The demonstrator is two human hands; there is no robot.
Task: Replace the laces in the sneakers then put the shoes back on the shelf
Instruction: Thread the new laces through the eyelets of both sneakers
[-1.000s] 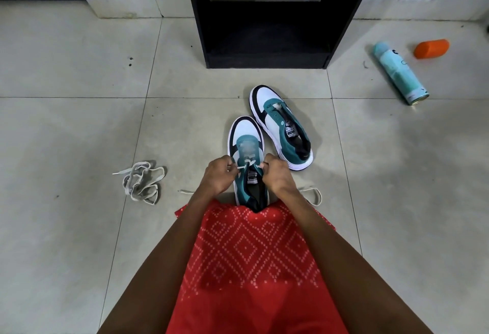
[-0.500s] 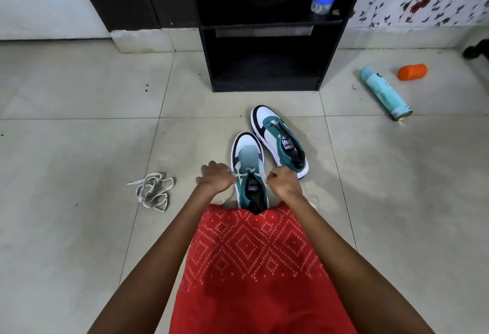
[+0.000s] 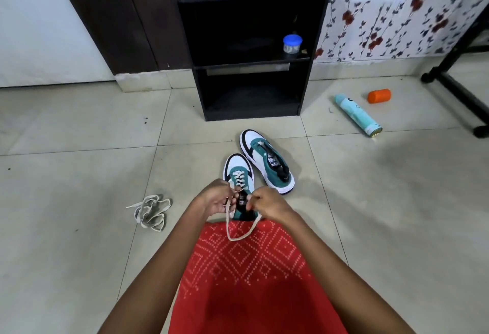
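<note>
Head view: at lower centre a red patterned cloth (image 3: pixel 251 267) covers the person's lap, and a slack loop of the pale lace (image 3: pixel 239 237) droops onto it. Just above, the left hand (image 3: pixel 214 197) and the right hand (image 3: pixel 267 205) have their fingers curled in, each pinching a run of that lace over the tongue of the near sneaker (image 3: pixel 239 172), which sits toe-away on the tile and shows crossed lacing on its lower eyelets.

The lace looks flat, soft and limp, so it will likely sag and twist. It is best pinched close to its tip, or right at the eyelet. The sneaker seems light with a firm sole and may slide on smooth tile under a pull. The heel collar looks the surest place to steady or lift it.

Just beyond to the right lies the far sneaker (image 3: pixel 267 160), with no lace visible in it. A loose lace pile (image 3: pixel 150 212) rests at mid left. At top centre stands the black shelf (image 3: pixel 251 111), well apart from both shoes.
</note>
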